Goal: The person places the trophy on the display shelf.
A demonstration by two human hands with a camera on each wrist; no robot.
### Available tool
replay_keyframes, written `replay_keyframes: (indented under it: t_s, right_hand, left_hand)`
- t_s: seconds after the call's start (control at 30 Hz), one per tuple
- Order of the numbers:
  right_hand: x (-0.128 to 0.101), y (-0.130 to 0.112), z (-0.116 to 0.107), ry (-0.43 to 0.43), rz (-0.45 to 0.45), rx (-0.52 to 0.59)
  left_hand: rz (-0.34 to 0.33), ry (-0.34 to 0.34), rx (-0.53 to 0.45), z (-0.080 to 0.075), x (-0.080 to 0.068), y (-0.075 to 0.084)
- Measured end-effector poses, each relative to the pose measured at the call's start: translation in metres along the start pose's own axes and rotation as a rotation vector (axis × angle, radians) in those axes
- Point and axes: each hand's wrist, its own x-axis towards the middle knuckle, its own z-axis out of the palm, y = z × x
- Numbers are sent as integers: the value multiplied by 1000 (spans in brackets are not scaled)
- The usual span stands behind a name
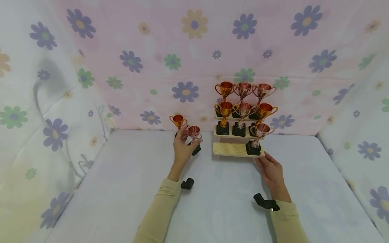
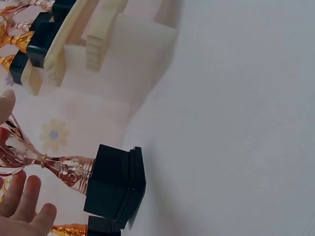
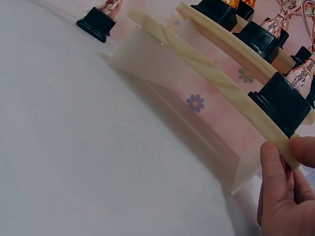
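Note:
My left hand holds a small rose-gold trophy cup by its upper part, its black base tilted and off the table. Just behind it is a gold trophy cup; whether the fingers also hold it I cannot tell. My right hand pinches the right front corner of the lowest wooden board of a three-tier display stand. On that board, at its right end, stands a rose-gold trophy. Gold and rose-gold trophies line the middle board and the top one behind it.
Translucent panels support the boards from below. A white cloth covers the tabletop. Flowered fabric rises along the back and both sides, close behind the stand. Black wrist mounts sit at both cuffs.

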Motion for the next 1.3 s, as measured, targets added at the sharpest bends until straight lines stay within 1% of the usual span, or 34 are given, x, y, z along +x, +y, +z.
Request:
replay_keyframes:
  t_s: [0.03,0.07,0.17,0.37,0.5,0.67,0.83,0.97,1.13,1.2,1.23,1.3]
  right_hand:
    - [0,0,0,-2,0,-1]
    - [0,0,0,-2,-2,2]
    - [-1,-1,0,-3,-5,9]
    - [-2,-1,1,-19,-10,24]
    - [-2,0,1,-18,-18,19]
    - [-2,0,2,-24,-9,38]
    - [-2,-1,1,-17,0,55]
    - [-3,0,1,-13,3,38]
    - [-4,2,0,-17,-1,16]
    - [-4,2,0,-20,-2,14]
    - [-3,2,0,-20,-4,17]
    - [-3,1,1,-20,-6,12]
  left_hand:
    - [30,22,20,3,0,-4]
    - [53,41,41,5,-1,-4]
    - [88,74,81,13,-3,-2]
    - [88,128,125,24,-3,-2]
    - [81,165,156,28,-2,-1]
    - [91,165,160,24,-1,1]
    - [132,135,176,17,0,2]
    - [186,145,130,11,-5,10]
    - [258,158,25,4,-11,38]
    - [268,148,-8,1,-11,49]
    - [263,138,-28,0,-10,52]
    - [247,96,-70,-1,-8,53]
